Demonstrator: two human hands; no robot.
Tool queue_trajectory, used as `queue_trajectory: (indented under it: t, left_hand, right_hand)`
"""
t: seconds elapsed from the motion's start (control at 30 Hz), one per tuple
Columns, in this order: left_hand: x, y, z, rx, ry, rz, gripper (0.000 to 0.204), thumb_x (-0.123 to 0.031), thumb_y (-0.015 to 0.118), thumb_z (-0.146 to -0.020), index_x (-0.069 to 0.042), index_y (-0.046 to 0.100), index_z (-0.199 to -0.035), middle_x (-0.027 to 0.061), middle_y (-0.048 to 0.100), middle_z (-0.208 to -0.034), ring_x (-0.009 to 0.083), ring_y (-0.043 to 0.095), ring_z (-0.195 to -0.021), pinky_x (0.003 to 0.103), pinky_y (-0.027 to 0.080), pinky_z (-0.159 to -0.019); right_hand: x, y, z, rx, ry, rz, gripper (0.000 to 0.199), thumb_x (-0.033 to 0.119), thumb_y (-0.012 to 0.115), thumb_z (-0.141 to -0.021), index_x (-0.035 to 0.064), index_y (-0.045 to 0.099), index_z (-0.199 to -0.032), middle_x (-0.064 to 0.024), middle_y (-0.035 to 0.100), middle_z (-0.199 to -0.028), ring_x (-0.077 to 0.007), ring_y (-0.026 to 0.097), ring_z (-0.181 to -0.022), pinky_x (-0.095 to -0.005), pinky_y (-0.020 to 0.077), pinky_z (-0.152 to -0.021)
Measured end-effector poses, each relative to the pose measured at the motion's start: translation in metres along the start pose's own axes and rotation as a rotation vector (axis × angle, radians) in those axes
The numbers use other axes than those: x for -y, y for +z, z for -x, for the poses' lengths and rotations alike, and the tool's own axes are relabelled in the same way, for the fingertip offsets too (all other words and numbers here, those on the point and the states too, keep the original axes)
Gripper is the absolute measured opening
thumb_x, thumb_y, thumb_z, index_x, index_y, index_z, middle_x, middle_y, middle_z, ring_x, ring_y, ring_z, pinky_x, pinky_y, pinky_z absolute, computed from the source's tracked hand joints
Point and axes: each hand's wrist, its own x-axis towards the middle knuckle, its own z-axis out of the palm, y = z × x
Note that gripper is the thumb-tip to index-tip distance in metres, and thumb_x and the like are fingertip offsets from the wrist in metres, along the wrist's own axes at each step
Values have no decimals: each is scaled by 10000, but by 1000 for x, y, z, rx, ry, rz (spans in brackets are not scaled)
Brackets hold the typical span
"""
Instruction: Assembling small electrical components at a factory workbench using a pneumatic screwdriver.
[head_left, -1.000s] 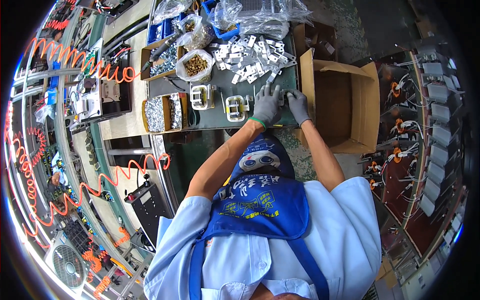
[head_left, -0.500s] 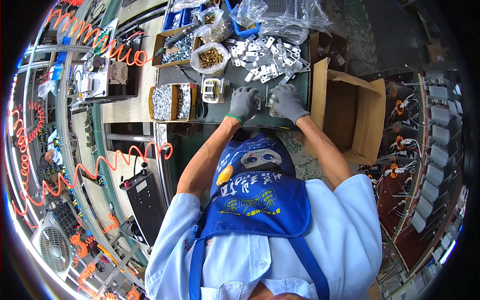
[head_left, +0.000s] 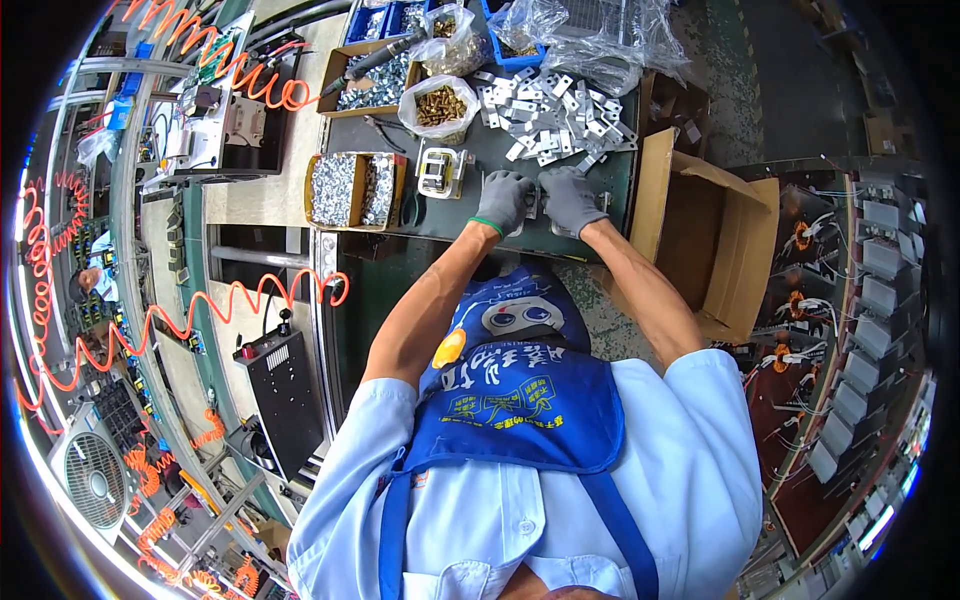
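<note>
My left hand, in a grey glove with a green cuff, is closed with its fingers curled down at the near edge of the dark green bench top. Beside it, my right hand, gloved in grey too, has its fingers bent over a small metal piece. Bits of silvery metal show under and between both hands, but the fingers hide their shape. Just left of my left hand stands a transformer-like part with a pale frame. Beyond the hands lies a loose pile of flat metal brackets with holes.
A bag of brass-coloured fasteners sits behind the transformer-like part. Cardboard trays of small silver hardware stand at the left. An open cardboard box adjoins the bench's right side. Plastic wrap lies at the back. Orange coiled hoses hang at far left.
My right hand has moved closer to my left hand. The whole view has shifted slightly, with the bench appearing a little farther right. Both hands stay low at the bench's near edge.
</note>
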Motion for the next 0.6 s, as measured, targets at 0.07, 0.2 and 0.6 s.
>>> queue_trajectory:
  t: [0.07, 0.2, 0.6]
  left_hand:
    - [2, -2, -1, 7, 67, -43, 199, -133, 611, -725, -137, 669, -916, 104, 628, -957, 329, 552, -1009, 437, 407, -895]
    - [1, -3, -2, 8, 31, -25, 200, -138, 613, -726, -140, 670, -918, 97, 625, -975, 327, 545, -1023, 438, 400, -903]
    - [2, -1, -1, 26, 37, -19, 173, -185, 608, -758, -141, 671, -913, 101, 617, -992, 333, 538, -1032, 432, 402, -905]
  right_hand:
    - [2, 0, 1, -65, -14, -22, 127, 151, 560, -759, 76, 636, -827, -150, 648, -875, -306, 592, -931, -420, 416, -850]
    - [5, -5, 7, -19, 37, -45, 187, 157, 601, -733, 56, 639, -886, -153, 643, -933, -318, 586, -960, -427, 416, -865]
    - [1, 0, 2, 15, 32, -63, 196, 179, 600, -755, 51, 639, -898, -157, 652, -895, -339, 609, -907, -430, 429, -857]
